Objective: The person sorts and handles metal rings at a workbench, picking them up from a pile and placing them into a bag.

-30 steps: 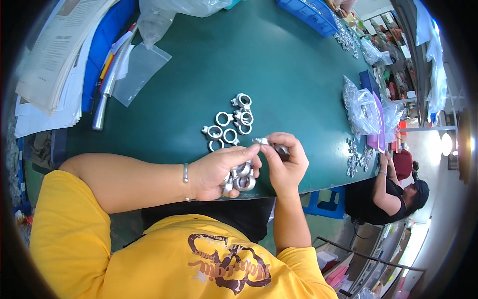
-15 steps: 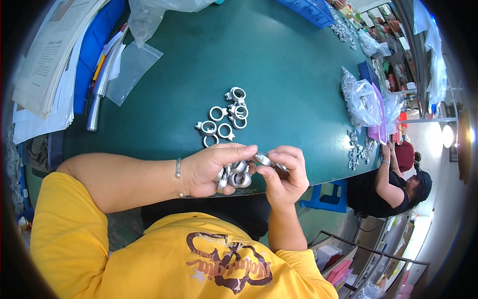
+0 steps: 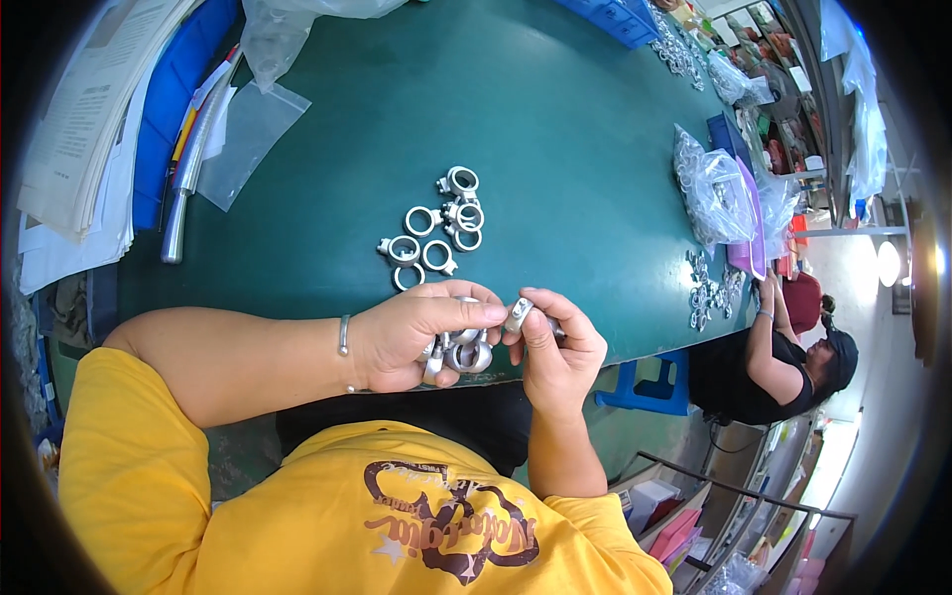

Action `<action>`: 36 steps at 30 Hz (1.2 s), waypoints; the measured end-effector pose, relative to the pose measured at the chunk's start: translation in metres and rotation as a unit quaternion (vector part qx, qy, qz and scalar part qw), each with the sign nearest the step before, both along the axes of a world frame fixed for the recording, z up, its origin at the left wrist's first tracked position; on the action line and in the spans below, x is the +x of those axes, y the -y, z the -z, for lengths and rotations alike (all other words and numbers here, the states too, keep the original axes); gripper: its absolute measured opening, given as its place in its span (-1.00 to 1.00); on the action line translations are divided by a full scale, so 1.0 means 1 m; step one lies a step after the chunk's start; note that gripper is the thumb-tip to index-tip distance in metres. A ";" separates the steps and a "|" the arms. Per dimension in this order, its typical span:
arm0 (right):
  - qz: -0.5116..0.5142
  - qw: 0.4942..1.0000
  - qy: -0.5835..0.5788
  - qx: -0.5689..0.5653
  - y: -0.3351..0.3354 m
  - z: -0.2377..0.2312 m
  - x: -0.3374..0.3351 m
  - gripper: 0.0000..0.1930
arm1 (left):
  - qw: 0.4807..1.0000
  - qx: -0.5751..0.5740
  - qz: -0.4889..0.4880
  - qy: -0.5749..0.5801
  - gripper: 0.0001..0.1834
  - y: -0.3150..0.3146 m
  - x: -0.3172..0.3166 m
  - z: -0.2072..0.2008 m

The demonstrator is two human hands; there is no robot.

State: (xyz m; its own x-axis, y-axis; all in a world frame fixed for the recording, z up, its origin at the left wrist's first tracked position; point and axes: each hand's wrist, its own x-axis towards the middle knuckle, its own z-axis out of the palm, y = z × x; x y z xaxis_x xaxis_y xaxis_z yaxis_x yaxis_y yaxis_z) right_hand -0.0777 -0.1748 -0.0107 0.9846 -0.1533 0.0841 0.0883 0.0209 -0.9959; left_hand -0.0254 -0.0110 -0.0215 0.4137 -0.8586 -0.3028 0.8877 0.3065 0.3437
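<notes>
Left hand [image 3: 416, 332], lower middle of the frame: fingers curled closed around a handful of metal rings [image 3: 468, 352], thumb over the top. Right hand [image 3: 557, 357], just beside it: thumb and fingers pinched closed on a single ring [image 3: 518, 313]. Whether the left thumb tip touches that ring cannot be told.

Loose rings [image 3: 449, 210] lie in a cluster on the green table [image 3: 555, 149], near the middle of the frame, some overlapping.

Risks, as judged: the handful is bulky and smooth, so a loosened left grip could let a ring slip out. The hands are at the table's near edge, so a dropped piece could reach the floor. The pinch covers little surface; a twist could cause a slip.

Containers: the clear bag [image 3: 719, 198] at right appears to hold small metal parts, though creases obscure them. It rests against a purple tray [image 3: 749, 223], contents not determinable. The blue bin [image 3: 615, 20] at the top edge is cut off, its inside hidden. A flat clear bag [image 3: 253, 139] lies upper left, beside a blue tray [image 3: 178, 94].
</notes>
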 end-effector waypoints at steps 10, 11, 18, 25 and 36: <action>-0.005 1.000 -0.023 -0.018 -0.002 -0.001 0.000 -0.85 | 1.000 0.013 0.004 -0.011 -0.78 0.000 -0.001 0.001; -0.007 1.000 -0.023 -0.016 -0.002 -0.001 0.000 -0.85 | 1.000 0.014 0.003 -0.011 -0.78 -0.001 -0.001 0.000; -0.016 0.996 -0.080 0.044 0.002 -0.001 0.002 -0.84 | 1.000 0.015 0.007 -0.003 -0.81 -0.001 0.000 0.000; -0.032 0.963 -0.134 0.230 0.012 0.000 0.008 -0.83 | 1.000 0.015 0.007 -0.020 -0.84 0.000 0.001 0.002; -0.141 0.884 -0.124 0.429 0.015 -0.007 0.022 -0.68 | 0.999 0.015 0.004 -0.029 -0.83 -0.001 0.000 0.001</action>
State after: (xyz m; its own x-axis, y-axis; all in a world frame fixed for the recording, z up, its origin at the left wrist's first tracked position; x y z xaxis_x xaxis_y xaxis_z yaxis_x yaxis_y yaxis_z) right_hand -0.0558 -0.1899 -0.0041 0.9658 0.1986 -0.1666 -0.2590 0.7636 -0.5914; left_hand -0.0256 -0.0097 -0.0227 0.3874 -0.8523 -0.3515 0.9088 0.2890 0.3009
